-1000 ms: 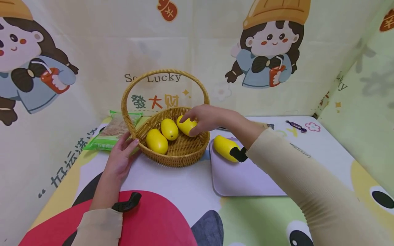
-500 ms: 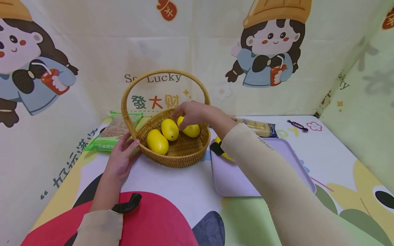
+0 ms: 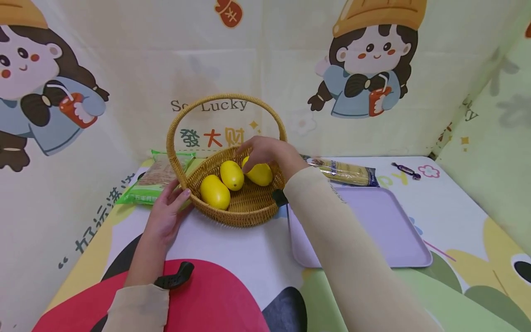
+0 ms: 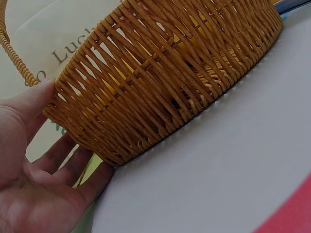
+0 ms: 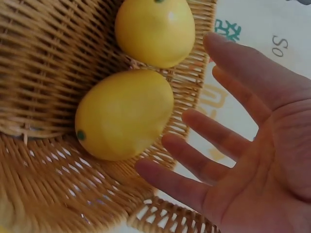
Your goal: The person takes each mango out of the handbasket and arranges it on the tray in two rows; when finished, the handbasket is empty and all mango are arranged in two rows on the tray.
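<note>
Three yellow oval fruits, one at left point(image 3: 215, 193), one in the middle point(image 3: 232, 176) and one at right point(image 3: 261, 175), lie in a wicker basket point(image 3: 236, 218) with a tall hoop handle. At the basket's left end my left hand point(image 3: 165, 216) holds it, thumb at the rim and fingers reaching behind its lower side. Over the basket's right part hovers my right hand point(image 3: 267, 150), fingers spread, nearest the right fruit. Green stem marks show on the yellow fruit point(image 5: 126, 114) in the right wrist view, apart from the open palm.
Right of the basket lies a lilac tray point(image 3: 365, 226), partly covered by the right sleeve. Behind it are a clear pack of noodle-like sticks point(image 3: 344, 171) and a purple wrapped candy point(image 3: 406, 171). A green food bag point(image 3: 155, 177) lies left, by the patterned wall cloth point(image 3: 257, 69).
The right forearm has swung left and now hides the fruit earlier seen on the tray. My right hand has shifted toward the right fruit's left side; that fruit sits slightly further right. My left hand stays.
</note>
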Tool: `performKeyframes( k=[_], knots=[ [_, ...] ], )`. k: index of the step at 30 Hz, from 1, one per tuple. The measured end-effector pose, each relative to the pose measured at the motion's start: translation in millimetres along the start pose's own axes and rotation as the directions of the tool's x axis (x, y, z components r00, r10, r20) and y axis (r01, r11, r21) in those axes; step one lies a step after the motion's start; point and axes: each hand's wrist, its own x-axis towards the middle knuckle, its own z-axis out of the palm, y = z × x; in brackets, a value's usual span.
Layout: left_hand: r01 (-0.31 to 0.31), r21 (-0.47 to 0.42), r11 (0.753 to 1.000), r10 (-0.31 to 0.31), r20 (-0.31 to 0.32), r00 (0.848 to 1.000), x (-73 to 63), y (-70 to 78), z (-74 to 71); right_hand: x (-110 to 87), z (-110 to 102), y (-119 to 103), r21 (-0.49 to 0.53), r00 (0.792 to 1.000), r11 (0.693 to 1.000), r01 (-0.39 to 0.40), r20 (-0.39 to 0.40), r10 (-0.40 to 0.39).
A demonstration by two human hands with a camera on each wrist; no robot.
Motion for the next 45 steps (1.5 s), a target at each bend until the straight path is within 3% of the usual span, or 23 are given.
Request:
performKeyframes(
  k=[6,16,29,37,45],
  knots=[
    [-0.007,-0.006,1.0,0.007,0.007,1.0,0.8,-0.8,0.2,10.7,8.5,4.1,0.063,0.999,0.997,-0.048,-0.022,0.05],
    [-0.009,0.007,1.0,0.009,-0.008,1.0,2.5,0.4,-0.8,20.9,16.7,6.0,-0.014,0.996,0.996,-0.085,-0.019,0.085],
    [0.001,0.007,1.0,0.0,-0.021,1.0,2.0,1.1,-0.7,23.5,20.0,5.9,0.02,0.987,0.987,-0.157,0.02,0.157],
    [0.003,0.031,1.0,-0.003,-0.015,1.0,1.0,3.2,0.6,12.0,15.4,0.9,-0.081,0.995,0.992,-0.1,-0.021,0.099],
    [-0.003,0.013,1.0,0.003,-0.002,1.0,-1.7,0.2,0.6,-0.7,12.4,-0.1,-0.097,0.995,0.995,-0.007,-0.102,-0.003]
  ],
)
